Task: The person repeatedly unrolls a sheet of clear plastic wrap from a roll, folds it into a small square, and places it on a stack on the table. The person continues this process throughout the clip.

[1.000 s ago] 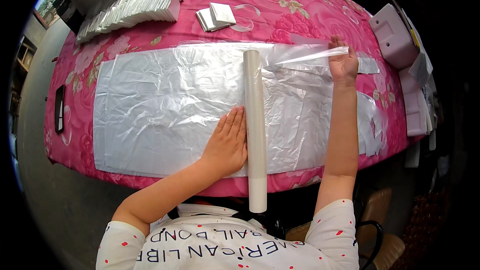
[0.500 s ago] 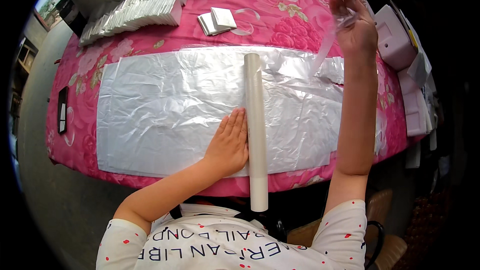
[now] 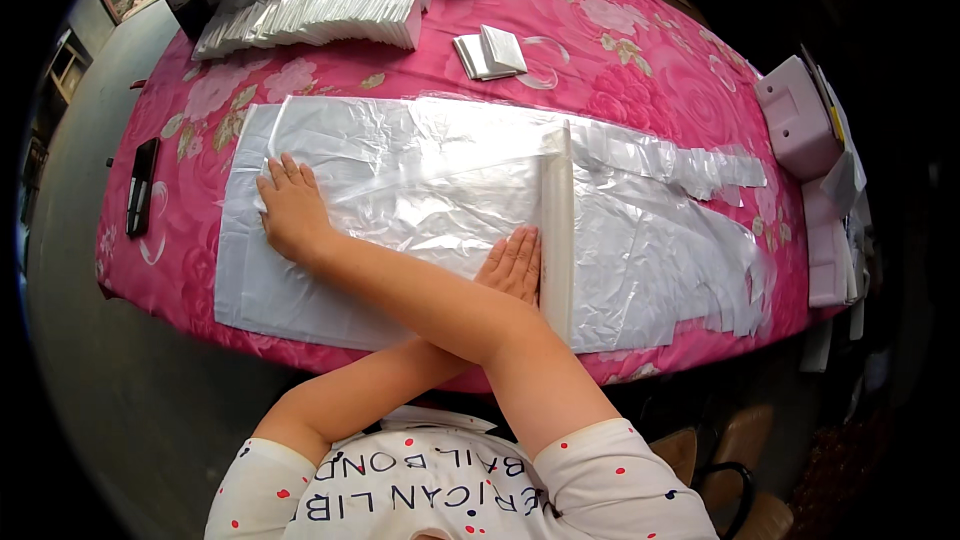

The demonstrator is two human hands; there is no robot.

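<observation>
The person's arms are crossing over the clear plastic sheet (image 3: 420, 190), which is lying in the middle of the frame on the pink flowered tablecloth (image 3: 640, 50). The right hand (image 3: 290, 210) is pressing flat, fingers spread, at centre left. The left hand (image 3: 515, 265) is lying flat, fingers together, touching the white roll (image 3: 556, 230).

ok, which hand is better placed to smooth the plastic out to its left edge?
Right hand, probably: it lies flat on the plastic sheet near that edge, arm crossed over the left. The left hand is flat beside the white roll, mid-sheet.
</observation>
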